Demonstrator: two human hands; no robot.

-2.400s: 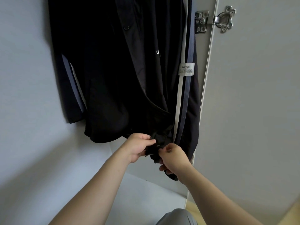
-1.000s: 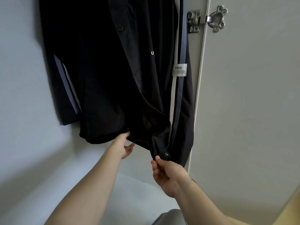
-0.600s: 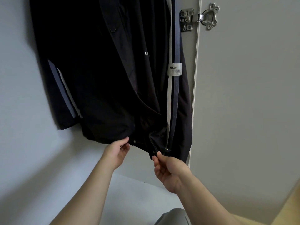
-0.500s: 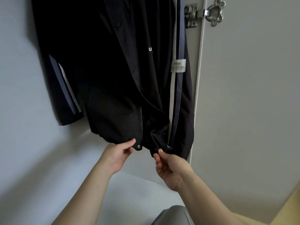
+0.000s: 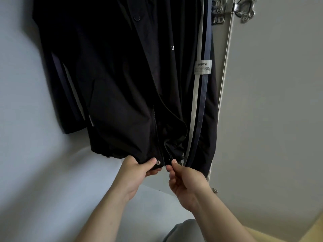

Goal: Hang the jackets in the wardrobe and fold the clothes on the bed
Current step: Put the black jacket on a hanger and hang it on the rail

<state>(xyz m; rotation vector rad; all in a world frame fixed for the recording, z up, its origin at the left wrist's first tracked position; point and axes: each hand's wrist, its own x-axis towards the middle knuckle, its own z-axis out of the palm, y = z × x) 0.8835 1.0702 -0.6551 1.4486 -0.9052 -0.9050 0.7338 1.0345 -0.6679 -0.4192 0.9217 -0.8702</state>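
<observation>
The left hand (image 5: 136, 170) gripped the bottom edge of the dark jacket (image 5: 122, 84), with the thumb lying on the front of the cloth just beside a metal snap (image 5: 158, 162) and the other fingers curled under the hem. The right hand (image 5: 185, 180) was narrow and pinched the other front edge between thumb and forefinger. The two edges were held very near each other, with the zipper (image 5: 154, 119) running up above them. The jacket hung against a pale wall (image 5: 26, 119). On its right side was a white label (image 5: 202, 66) on a light stripe. Just beside it stood the wardrobe door (image 5: 279, 102) with its metal hinge (image 5: 244, 9).
</observation>
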